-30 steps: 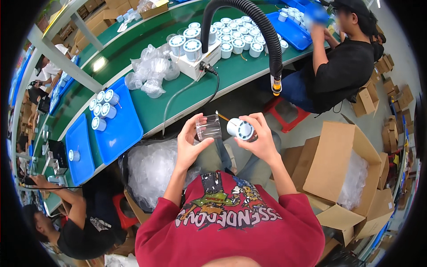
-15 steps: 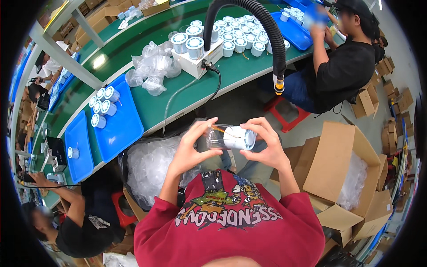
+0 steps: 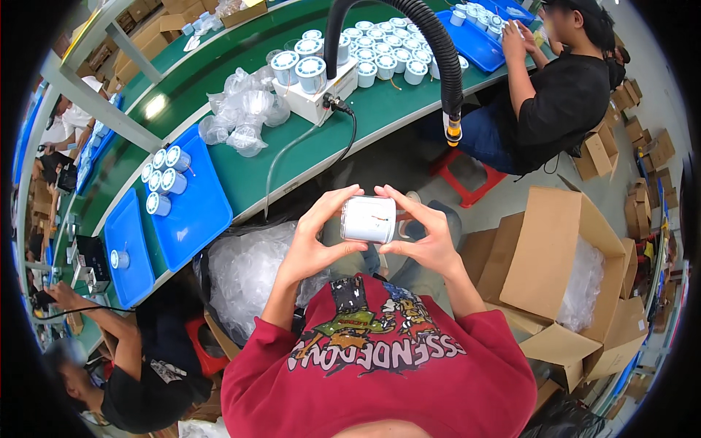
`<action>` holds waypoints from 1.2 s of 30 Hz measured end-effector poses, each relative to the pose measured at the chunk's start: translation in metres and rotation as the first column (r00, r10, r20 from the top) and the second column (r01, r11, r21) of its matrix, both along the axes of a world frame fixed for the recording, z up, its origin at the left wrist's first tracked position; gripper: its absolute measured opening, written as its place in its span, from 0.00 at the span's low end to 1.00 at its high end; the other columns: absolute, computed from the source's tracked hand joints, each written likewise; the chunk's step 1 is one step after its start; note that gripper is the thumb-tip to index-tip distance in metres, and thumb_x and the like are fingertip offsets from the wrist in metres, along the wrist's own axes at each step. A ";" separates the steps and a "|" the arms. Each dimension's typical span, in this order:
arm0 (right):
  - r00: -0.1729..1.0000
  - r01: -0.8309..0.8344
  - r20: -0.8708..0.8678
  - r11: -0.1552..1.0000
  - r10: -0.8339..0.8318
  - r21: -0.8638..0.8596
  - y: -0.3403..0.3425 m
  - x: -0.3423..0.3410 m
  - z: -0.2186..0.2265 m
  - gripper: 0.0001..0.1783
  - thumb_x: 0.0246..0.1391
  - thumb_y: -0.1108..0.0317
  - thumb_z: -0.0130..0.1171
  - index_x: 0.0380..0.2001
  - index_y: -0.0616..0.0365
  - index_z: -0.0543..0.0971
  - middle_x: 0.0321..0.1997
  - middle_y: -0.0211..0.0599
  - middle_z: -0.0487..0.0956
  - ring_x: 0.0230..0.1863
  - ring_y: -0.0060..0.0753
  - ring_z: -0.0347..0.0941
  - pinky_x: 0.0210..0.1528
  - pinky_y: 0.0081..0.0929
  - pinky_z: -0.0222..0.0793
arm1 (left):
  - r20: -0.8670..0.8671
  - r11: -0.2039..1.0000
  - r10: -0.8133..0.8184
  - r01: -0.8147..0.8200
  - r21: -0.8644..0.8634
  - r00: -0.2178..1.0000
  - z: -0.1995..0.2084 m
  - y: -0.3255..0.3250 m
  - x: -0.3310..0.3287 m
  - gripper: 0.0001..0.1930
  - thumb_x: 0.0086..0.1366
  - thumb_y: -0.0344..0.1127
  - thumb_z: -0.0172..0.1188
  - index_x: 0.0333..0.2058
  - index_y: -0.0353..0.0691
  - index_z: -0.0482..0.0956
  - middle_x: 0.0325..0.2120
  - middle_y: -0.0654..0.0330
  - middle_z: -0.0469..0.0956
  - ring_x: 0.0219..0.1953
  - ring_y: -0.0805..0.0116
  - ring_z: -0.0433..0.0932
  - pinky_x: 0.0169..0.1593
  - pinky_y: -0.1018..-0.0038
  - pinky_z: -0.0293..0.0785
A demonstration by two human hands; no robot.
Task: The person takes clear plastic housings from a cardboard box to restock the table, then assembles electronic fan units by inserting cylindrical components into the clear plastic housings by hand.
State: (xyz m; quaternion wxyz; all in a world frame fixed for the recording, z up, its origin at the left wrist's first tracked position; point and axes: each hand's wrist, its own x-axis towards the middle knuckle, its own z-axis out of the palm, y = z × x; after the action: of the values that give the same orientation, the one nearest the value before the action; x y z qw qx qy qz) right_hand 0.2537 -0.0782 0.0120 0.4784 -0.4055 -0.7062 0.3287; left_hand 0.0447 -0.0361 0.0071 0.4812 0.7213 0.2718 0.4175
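Between my two hands, in front of my chest, a white cylindrical part (image 3: pixel 369 220) lies on its side inside a clear plastic cover. A short reddish-brown wire shows against its white wall. Fingers and thumb of my left hand (image 3: pixel 315 235) grip the left end. My right hand (image 3: pixel 428 235) holds the right end the same way, thumb below and fingers above. Clear plastic rims show at the part's edges, and its end faces are turned away or hidden by my fingers.
Clear plastic covers fill a bag-lined box (image 3: pixel 252 274) at my left and a carton (image 3: pixel 582 288) at my right. The green bench (image 3: pixel 270 171) bears blue trays (image 3: pixel 191 219), white parts (image 3: pixel 394 62), loose covers (image 3: pixel 244 109) and a white box (image 3: pixel 314 102). A black hose (image 3: pixel 450 69) hangs ahead. Co-workers sit on both sides.
The white part has slid left into the clear cover, so the two now overlap. My right hand has moved left, closer to my left hand, and the wire end has shifted.
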 end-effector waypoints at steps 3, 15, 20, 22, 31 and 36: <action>1.000 -0.010 -0.030 0.999 0.009 -0.045 -0.002 0.001 -0.001 0.46 0.29 0.64 0.73 0.57 0.60 0.65 0.56 0.41 0.71 0.45 0.29 0.75 0.38 0.20 0.71 | -0.011 0.999 -0.003 0.003 0.043 1.000 -0.001 -0.002 0.000 0.39 0.39 0.32 0.71 0.55 0.40 0.67 0.51 0.54 0.69 0.52 0.57 0.69 0.54 0.67 0.65; 0.787 -0.356 -0.589 0.914 0.181 -0.196 -0.010 -0.011 -0.007 0.25 0.50 0.78 0.54 0.54 0.59 0.67 0.67 0.41 0.47 0.61 0.40 0.58 0.54 0.37 0.66 | -0.027 0.917 0.235 -0.212 0.339 0.972 0.006 -0.011 0.009 0.43 0.41 0.40 0.72 0.57 0.36 0.63 0.56 0.47 0.59 0.54 0.53 0.65 0.54 0.64 0.64; 0.699 -0.347 -0.687 0.934 0.198 -0.085 -0.011 -0.016 -0.019 0.19 0.52 0.76 0.50 0.49 0.60 0.72 0.68 0.48 0.46 0.66 0.47 0.49 0.58 0.42 0.60 | -0.024 0.883 0.344 -0.315 0.348 0.939 0.003 -0.015 0.015 0.42 0.39 0.35 0.72 0.56 0.34 0.63 0.53 0.48 0.64 0.55 0.52 0.65 0.57 0.63 0.60; 0.651 -0.358 -0.735 0.931 0.191 -0.075 -0.017 -0.019 -0.023 0.17 0.53 0.75 0.48 0.47 0.58 0.74 0.68 0.50 0.46 0.68 0.49 0.44 0.61 0.46 0.56 | 0.005 0.876 0.357 -0.336 0.347 0.934 0.000 -0.013 0.019 0.41 0.39 0.32 0.71 0.54 0.34 0.63 0.53 0.47 0.65 0.54 0.52 0.65 0.57 0.63 0.61; 0.410 -0.248 -0.875 0.954 0.258 0.165 -0.018 -0.022 -0.015 0.16 0.54 0.71 0.40 0.40 0.66 0.75 0.37 0.57 0.78 0.60 0.53 0.60 0.62 0.47 0.49 | 0.232 0.946 0.228 -0.272 0.177 0.945 -0.006 -0.007 0.022 0.43 0.34 0.21 0.69 0.51 0.40 0.55 0.53 0.45 0.60 0.53 0.58 0.66 0.56 0.67 0.62; 0.526 0.025 -0.849 0.999 -0.053 -0.046 -0.003 -0.026 -0.028 0.16 0.55 0.64 0.40 0.37 0.66 0.72 0.29 0.46 0.76 0.37 0.35 0.72 0.52 0.33 0.61 | 0.352 0.995 0.079 -0.094 0.026 0.933 -0.017 -0.016 0.026 0.42 0.34 0.24 0.71 0.50 0.39 0.56 0.51 0.46 0.63 0.54 0.58 0.65 0.57 0.67 0.61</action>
State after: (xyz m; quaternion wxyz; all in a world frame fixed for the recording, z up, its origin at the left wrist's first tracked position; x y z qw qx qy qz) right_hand 0.2275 -0.0810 -0.0161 0.7627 -0.2169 -0.3707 0.4836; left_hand 0.0712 -0.0522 -0.0101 0.4876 0.6329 0.2043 0.5656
